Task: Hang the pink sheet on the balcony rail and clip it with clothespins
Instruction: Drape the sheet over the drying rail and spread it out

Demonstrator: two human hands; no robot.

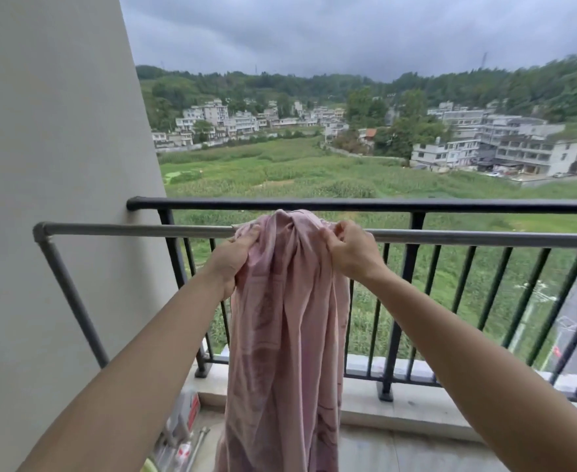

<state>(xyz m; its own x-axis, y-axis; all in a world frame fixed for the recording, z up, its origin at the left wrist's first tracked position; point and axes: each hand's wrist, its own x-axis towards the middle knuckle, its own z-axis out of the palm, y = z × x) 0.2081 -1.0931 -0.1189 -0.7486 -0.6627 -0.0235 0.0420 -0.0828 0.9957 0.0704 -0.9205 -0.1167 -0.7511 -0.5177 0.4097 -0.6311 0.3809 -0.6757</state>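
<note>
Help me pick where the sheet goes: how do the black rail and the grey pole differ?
The black rail is dark, farther out, topping upright bars; the grey pole is pale metal, nearer, turning down at an elbow by the wall. The pink sheet bunches at the grey pole; whether it touches the black rail is unclear. Both run level, parallel.

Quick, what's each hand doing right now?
Left hand: closed, gripping the bunched pink sheet near its top.
Right hand: closed, gripping the same sheet near its top.

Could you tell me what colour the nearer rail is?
The nearer rail is silvery grey, best in the head view.
</note>
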